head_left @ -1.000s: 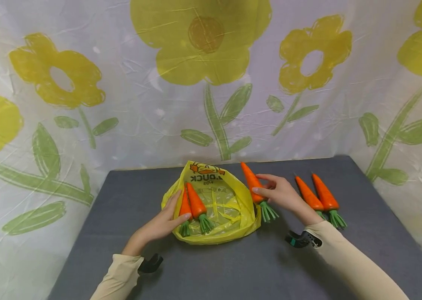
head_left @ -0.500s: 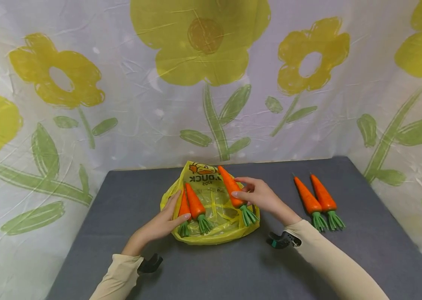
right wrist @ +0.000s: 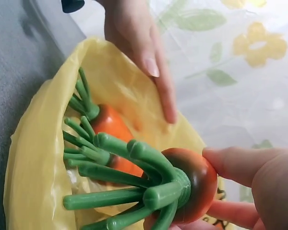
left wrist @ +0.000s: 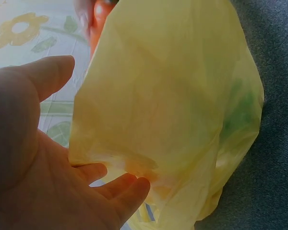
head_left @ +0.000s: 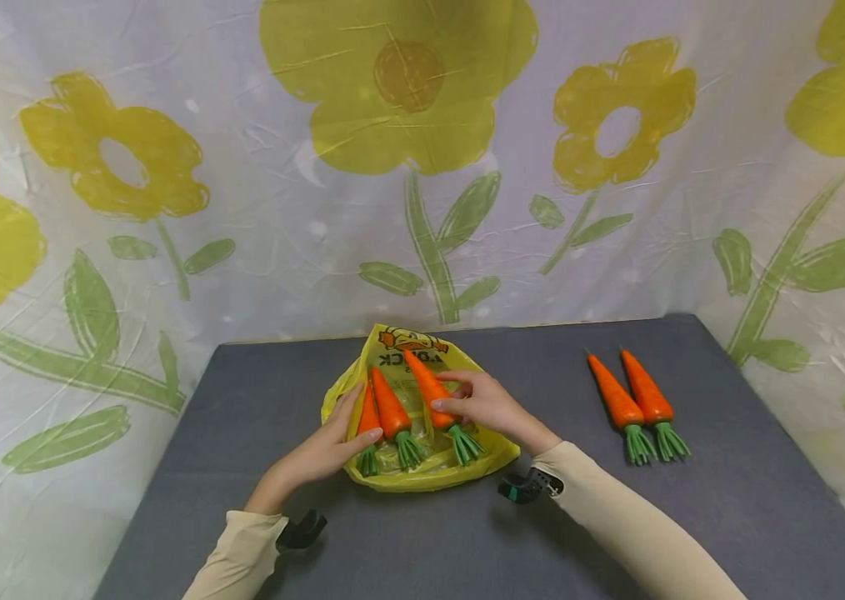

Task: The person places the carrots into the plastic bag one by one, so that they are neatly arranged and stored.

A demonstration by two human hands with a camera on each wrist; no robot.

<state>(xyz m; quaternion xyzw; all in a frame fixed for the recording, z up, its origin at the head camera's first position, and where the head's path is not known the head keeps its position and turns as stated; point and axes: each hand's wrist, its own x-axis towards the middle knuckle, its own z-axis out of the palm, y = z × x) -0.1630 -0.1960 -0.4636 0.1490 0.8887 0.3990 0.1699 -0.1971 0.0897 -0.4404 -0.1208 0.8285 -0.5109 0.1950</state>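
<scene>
My right hand (head_left: 486,408) pinches an orange carrot (head_left: 426,387) with green stems, near its thick end, over the mouth of a yellow plastic bag (head_left: 433,480). Thumb and fingers sit on either side of that carrot in the right wrist view. Two other carrots, a left one (head_left: 367,417) and one beside it (head_left: 391,407), lie inside the bag, tips toward the back. At the bag's left side rests my left hand (head_left: 321,450), its fingers fairly straight against the wall. The left wrist view shows its fingertips touching the yellow plastic (left wrist: 158,96), with the thumb apart.
A pair of carrots, one on the left (head_left: 617,400) and one on the right (head_left: 649,392), lies side by side on the dark grey table (head_left: 422,550) at the right. A flower-printed cloth (head_left: 272,250) hangs behind and around the table.
My right hand has carried the carrot leftward from the bag's right edge to over its opening, nearer the two carrots inside. My left hand has stayed in place.
</scene>
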